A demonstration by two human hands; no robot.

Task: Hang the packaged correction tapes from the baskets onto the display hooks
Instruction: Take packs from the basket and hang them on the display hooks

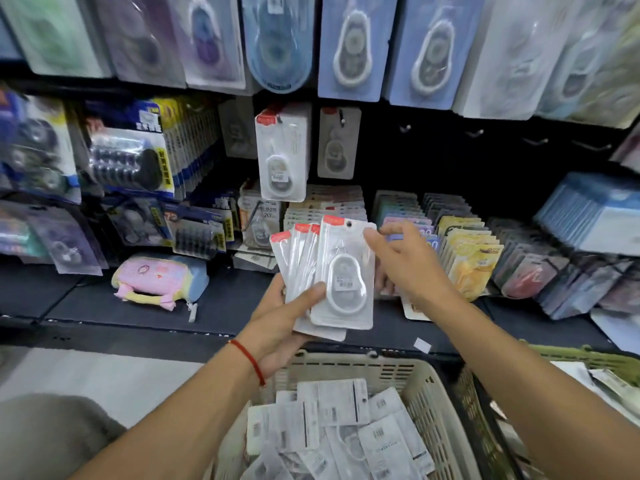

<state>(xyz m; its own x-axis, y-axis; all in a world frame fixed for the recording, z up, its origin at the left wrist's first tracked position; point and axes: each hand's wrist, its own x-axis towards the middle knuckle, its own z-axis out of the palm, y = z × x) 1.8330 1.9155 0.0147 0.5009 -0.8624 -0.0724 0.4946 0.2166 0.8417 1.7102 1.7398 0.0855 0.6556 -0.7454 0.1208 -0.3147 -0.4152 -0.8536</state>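
Above a beige, slotted plastic basket, the left hand is gripping a fanned stack of packaged correction tapes, thumb pressing across the glossy clear blisters and fingers curling behind the flat white cards with red top corners. Each front blister is showing a rounded, pear-shaped white dispenser. The right hand is pinching the top right corner of the front pack, just beside its punched hanging hole. More packs are lying loose in the basket, backs up, matte white with barcodes. On the dark display wall, one matching pack is hanging from a hook, and thin metal hooks are jutting out bare to its right. A soft pink pouch is resting on the dark shelf.
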